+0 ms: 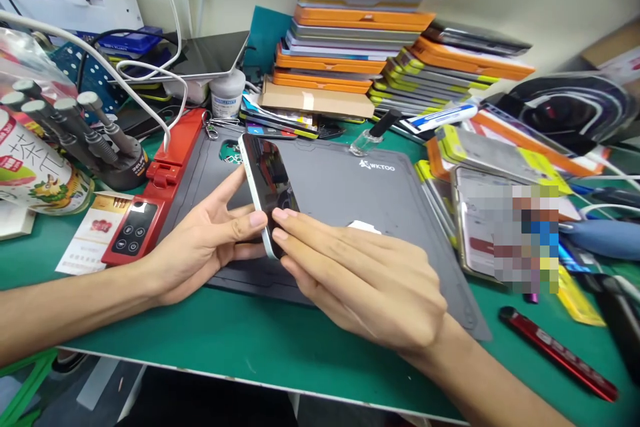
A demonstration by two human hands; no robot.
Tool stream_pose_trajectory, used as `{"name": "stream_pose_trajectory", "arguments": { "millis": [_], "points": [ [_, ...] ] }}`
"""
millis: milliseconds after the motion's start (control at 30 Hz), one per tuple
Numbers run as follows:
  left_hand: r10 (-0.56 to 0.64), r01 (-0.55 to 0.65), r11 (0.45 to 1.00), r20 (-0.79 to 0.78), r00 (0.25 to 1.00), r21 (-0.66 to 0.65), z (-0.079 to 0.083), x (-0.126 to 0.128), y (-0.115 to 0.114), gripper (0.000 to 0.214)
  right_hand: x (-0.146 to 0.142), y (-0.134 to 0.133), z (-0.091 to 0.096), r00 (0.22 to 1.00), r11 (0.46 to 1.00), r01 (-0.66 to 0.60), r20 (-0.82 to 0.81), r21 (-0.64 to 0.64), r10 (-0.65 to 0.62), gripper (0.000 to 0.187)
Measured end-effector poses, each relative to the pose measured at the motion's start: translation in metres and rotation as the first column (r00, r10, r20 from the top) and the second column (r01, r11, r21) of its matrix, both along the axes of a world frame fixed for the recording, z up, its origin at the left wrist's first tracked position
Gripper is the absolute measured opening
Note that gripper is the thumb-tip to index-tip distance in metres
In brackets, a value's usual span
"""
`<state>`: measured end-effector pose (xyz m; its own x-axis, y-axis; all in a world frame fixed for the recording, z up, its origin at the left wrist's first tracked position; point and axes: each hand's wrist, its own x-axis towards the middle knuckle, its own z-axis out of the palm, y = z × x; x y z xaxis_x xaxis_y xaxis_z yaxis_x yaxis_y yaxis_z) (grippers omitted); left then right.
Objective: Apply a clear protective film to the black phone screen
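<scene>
A smartphone with a dark screen and a pale frame is held tilted on its edge above a grey work mat. My left hand grips it from the left, thumb along its lower edge. My right hand holds it from the right, with the fingertips pressed on the glass near the lower end. A small white scrap lies on the mat just behind my right hand.
A red tool with buttons lies left of the mat, beside a screwdriver stand and a drink can. Stacked packaged boxes fill the back. More packages and a red pen lie at right.
</scene>
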<state>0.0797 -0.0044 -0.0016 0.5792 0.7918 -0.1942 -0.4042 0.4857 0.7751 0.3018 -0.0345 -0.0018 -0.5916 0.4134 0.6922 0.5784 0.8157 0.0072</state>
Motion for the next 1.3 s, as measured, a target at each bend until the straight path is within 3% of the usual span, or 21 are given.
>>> {"name": "stream_pose_trajectory", "arguments": {
  "millis": [467, 733, 1300],
  "points": [
    [0.014, -0.014, 1.000, -0.019, 1.000, 0.004, 0.003, 0.002, -0.001, 0.068, -0.002, -0.002, -0.001, 0.999, 0.999, 0.033, 0.014, 0.036, -0.033, 0.029],
    [-0.021, 0.021, 1.000, -0.012, 1.000, 0.016, 0.005, 0.003, -0.001, 0.090, -0.004, 0.000, -0.006, 1.000, 0.998, 0.031, -0.003, 0.053, -0.031, 0.024],
    [-0.068, 0.069, 0.997, -0.042, 0.997, 0.028, 0.004, -0.001, 0.000, 0.098, -0.010, 0.002, -0.013, 1.000, 0.992, 0.011, 0.006, 0.126, -0.012, 0.027]
  ]
}}
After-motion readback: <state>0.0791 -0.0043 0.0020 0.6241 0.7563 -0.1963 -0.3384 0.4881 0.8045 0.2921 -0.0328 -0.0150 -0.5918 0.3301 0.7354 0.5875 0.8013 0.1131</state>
